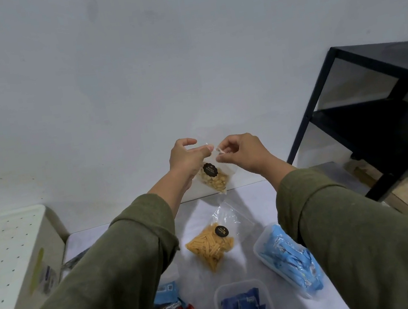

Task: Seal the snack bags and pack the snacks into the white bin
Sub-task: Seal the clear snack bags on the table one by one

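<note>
Snack bag of nuts (213,177) hangs above the counter (253,200), our left hand (184,157) and right hand (239,151) fingers pinching its top; we judge sealing unfinished, another bag (211,244) waiting, nothing visibly packed.

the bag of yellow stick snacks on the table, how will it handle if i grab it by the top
The bag of yellow stick snacks looks like thin clear plastic, so probably floppy and crinkly. Its contents sit low, so it would likely hang bottom-heavy. The sticks may snap if squeezed.
</note>
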`<state>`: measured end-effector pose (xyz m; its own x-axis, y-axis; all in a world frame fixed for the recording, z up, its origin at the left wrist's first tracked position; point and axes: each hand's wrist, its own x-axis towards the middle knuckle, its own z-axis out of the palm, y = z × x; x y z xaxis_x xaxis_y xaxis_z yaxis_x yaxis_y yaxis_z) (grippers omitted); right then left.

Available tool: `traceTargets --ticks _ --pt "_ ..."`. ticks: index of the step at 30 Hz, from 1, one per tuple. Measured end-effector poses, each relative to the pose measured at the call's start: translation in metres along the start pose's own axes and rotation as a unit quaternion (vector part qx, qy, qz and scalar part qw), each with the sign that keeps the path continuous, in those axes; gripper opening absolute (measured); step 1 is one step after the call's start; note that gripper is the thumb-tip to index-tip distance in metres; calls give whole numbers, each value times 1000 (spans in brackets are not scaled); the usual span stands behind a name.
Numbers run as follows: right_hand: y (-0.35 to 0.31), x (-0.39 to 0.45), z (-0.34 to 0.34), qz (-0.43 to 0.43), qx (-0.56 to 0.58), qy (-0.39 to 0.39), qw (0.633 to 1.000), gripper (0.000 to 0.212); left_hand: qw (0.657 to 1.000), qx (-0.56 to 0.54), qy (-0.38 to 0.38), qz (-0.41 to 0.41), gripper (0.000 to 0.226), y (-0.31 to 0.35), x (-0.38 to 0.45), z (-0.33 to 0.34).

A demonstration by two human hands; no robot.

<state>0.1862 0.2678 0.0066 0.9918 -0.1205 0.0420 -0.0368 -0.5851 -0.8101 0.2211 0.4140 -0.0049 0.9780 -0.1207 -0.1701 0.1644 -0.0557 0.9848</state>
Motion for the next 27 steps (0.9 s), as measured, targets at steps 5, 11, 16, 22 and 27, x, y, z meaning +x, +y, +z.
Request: traceTargets --ticks 5,11,16,22,27 --pt "17 -2 -7 5 -43 36 998 9 989 127 -29 74 54 -9 1 8" --pt "61 2 -22 50 -12 44 998 8 968 217 -17 123 12 -38 12 39" --pt "110 12 -34 95 49 50 993 6 975 196 44 98 14 -73 22 76" --pt "162 36 -39 126 89 46 987 13 976 177 114 48 11 -108 41 124" --pt "193 63 -39 135 79 42 987 19 973 160 165 31 13 -124 66 148"
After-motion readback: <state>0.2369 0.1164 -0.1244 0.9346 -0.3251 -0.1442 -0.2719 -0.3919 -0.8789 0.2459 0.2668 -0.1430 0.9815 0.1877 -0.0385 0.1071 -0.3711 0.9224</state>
